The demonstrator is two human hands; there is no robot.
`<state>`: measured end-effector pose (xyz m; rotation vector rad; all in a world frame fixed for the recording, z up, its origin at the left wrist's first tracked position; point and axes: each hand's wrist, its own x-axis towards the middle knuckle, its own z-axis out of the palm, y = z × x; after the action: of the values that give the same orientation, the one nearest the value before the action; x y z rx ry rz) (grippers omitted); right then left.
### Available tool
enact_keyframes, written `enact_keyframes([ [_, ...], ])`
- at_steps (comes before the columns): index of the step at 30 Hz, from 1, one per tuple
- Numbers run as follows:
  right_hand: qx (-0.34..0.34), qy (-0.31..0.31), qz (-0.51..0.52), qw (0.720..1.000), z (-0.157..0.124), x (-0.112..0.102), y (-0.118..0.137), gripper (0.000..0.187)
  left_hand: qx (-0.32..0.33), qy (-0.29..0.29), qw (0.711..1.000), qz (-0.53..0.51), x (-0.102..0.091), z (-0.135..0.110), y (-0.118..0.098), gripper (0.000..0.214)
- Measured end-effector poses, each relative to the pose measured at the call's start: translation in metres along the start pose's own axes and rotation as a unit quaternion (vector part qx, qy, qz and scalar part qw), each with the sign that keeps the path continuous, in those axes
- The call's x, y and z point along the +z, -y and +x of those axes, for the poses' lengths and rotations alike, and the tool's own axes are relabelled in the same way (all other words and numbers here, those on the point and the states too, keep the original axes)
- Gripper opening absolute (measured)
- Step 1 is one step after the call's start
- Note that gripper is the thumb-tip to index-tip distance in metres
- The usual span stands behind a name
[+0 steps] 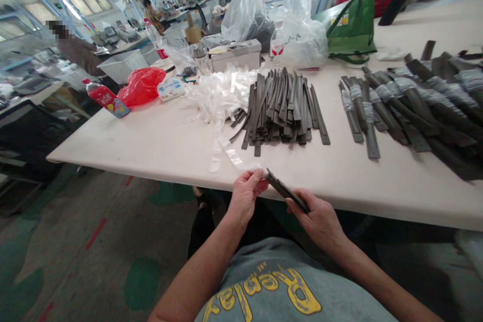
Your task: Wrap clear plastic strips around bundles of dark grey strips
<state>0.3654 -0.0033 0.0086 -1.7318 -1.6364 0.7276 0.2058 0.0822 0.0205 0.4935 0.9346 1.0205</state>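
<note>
My right hand (316, 216) is closed around a small stack of dark flat strips (284, 189), held just below the table's front edge. My left hand (246, 192) pinches the end of a clear plastic band (241, 162) against the top of that stack. The band trails up onto the table toward a heap of white plastic bands (217, 93). Behind them lies a pile of loose dark strips (284, 105). To the right are several bundles of strips wrapped with pale bands (407, 100).
On the pale table (151, 146) sit a red bag (141, 85), a red bottle (105, 98), a grey box (236, 55), clear plastic bags (302, 30) and a green tote (350, 27). People work at benches at the far left.
</note>
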Motion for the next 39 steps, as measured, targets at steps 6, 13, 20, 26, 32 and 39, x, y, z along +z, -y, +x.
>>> enact_keyframes([
  [6,-0.003,0.011,-0.006,1.000,0.004,0.005,0.006,0.027,-0.009,0.010,1.000,0.009,-0.005,-0.004,0.008,0.030],
  [13,0.038,0.072,0.144,0.986,0.011,0.010,0.017,0.029,-0.023,-0.002,1.000,0.002,-0.008,-0.007,0.009,0.035],
  [20,0.046,0.048,0.126,0.990,0.008,0.013,0.013,0.031,-0.054,0.015,0.998,-0.005,-0.007,-0.011,0.019,0.030],
  [26,0.051,0.061,0.202,0.976,0.014,0.011,0.015,0.034,0.000,0.080,0.992,0.099,-0.009,-0.020,0.029,0.022],
  [32,0.104,0.225,0.289,0.925,-0.014,0.005,-0.004,0.041,0.014,0.016,0.999,0.035,-0.017,-0.009,0.007,0.025],
  [39,0.119,0.150,0.240,0.952,-0.021,-0.004,-0.003,0.042,-0.043,0.109,0.981,0.156,-0.009,-0.025,0.034,0.029],
])
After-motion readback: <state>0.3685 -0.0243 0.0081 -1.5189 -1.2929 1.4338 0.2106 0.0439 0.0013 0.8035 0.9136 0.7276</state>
